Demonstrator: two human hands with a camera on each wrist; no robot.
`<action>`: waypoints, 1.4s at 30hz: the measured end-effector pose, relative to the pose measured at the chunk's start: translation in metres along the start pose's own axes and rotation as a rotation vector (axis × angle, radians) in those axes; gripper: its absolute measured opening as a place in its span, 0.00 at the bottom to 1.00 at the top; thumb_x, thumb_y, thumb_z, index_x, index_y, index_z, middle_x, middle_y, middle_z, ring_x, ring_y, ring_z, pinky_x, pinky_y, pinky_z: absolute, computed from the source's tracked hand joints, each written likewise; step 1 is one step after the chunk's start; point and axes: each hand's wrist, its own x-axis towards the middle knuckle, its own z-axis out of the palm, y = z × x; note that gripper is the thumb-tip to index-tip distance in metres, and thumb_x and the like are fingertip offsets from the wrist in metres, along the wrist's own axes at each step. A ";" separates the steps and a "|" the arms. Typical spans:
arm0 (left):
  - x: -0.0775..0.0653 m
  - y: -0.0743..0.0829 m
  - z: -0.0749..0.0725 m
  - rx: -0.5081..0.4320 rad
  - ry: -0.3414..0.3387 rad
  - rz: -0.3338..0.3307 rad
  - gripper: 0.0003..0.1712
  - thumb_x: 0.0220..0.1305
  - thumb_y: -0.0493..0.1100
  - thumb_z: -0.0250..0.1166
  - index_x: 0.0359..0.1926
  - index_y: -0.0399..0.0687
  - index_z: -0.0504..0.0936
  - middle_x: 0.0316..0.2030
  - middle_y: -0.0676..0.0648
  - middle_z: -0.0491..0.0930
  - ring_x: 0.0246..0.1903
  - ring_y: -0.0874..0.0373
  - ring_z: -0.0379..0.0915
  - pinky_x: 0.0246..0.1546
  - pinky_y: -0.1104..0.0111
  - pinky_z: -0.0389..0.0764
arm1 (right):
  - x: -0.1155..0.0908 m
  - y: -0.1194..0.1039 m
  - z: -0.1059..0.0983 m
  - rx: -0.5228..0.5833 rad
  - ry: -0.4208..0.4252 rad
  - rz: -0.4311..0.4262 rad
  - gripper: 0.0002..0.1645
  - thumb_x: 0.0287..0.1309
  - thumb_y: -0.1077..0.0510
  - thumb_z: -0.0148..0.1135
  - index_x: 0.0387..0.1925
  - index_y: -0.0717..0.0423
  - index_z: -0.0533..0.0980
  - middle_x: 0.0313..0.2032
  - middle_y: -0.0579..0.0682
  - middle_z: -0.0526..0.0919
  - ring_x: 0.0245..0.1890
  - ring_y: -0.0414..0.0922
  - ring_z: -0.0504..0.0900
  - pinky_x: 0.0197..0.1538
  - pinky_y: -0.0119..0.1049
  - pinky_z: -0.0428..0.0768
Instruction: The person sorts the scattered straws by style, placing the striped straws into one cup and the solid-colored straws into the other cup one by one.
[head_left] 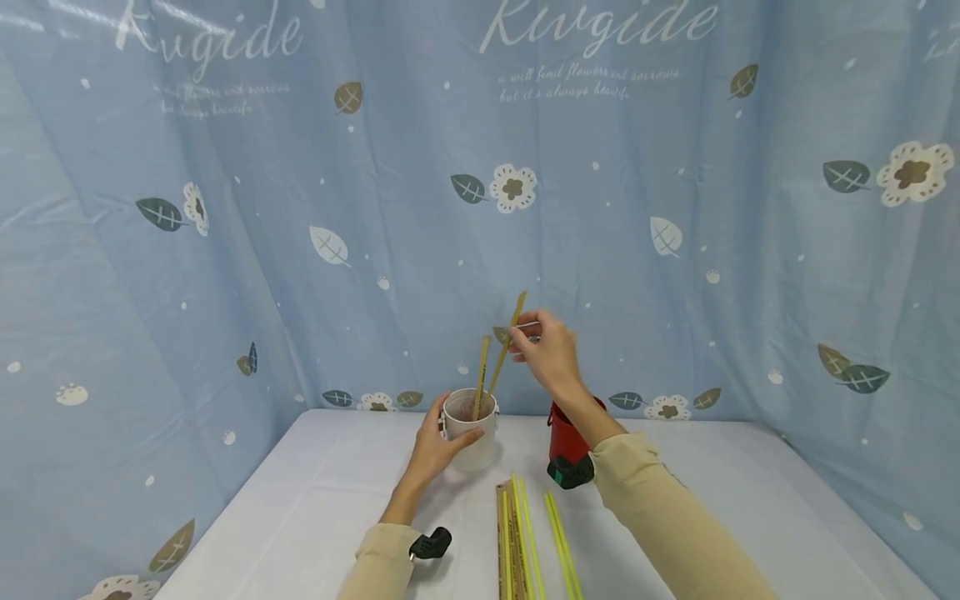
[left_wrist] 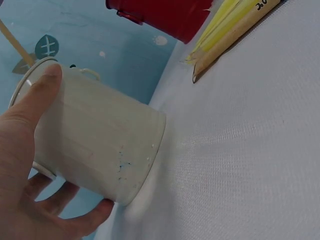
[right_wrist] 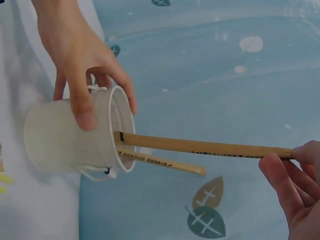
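My left hand (head_left: 433, 446) grips the small white bucket (left_wrist: 100, 135) round its side, thumb near the rim and fingers on the opposite side. The bucket stands upright on the white cloth. Between thumb and fingertips, my right hand (head_left: 549, 350) pinches the upper part of a slim brown stick (right_wrist: 200, 145) with dark print. Its lower end reaches into the bucket's mouth. Another brown printed stick (head_left: 482, 375) leans inside the same bucket, its bottom hidden by the wall.
Behind my right forearm stands a red bucket (head_left: 566, 437), partly covered. Several yellow sticks (head_left: 561, 542) and brown printed sticks (head_left: 500, 533) lie on the white-covered table (head_left: 300, 500) in front. A blue patterned curtain (head_left: 405, 167) hangs behind and at both sides.
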 end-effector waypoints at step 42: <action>0.001 -0.001 0.001 0.008 0.004 -0.003 0.55 0.53 0.58 0.74 0.75 0.52 0.55 0.70 0.40 0.64 0.65 0.40 0.66 0.60 0.45 0.73 | -0.019 0.043 0.046 -0.110 -0.101 0.111 0.12 0.63 0.62 0.64 0.46 0.64 0.77 0.37 0.63 0.87 0.28 0.57 0.88 0.26 0.36 0.86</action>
